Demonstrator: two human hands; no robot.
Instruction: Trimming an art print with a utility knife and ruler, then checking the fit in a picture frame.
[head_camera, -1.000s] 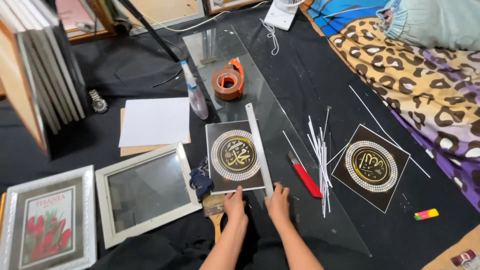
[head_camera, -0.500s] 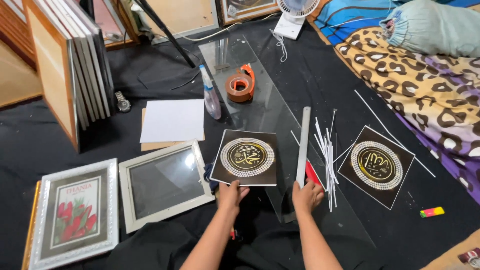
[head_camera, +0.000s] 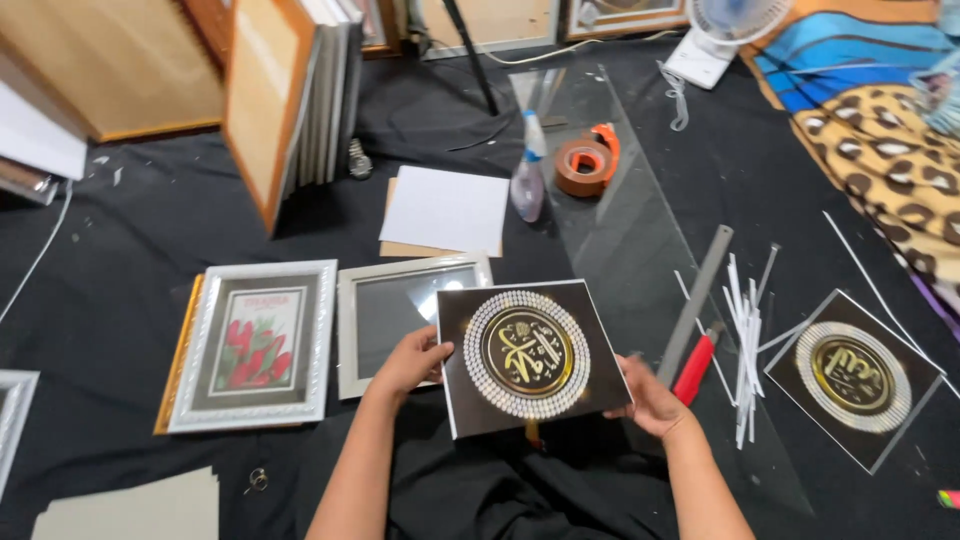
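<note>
- Fingers of the left hand (head_camera: 412, 362) and right hand (head_camera: 650, 402) clamp opposite edges of the black print (head_camera: 530, 355), lifted flat above the lap so its gold medallion faces up
- Just left, an empty silver frame (head_camera: 400, 315) lies open-faced
- Right edge crowded: ruler (head_camera: 695, 300), red cutter (head_camera: 697, 365), glass sheet (head_camera: 620, 230)

The left hand (head_camera: 408, 362) and right hand (head_camera: 648, 402) hold a square black print with a gold, bead-ringed medallion (head_camera: 528, 356) above the black floor cloth (head_camera: 120, 260), beside an empty silver picture frame (head_camera: 400, 310).
</note>
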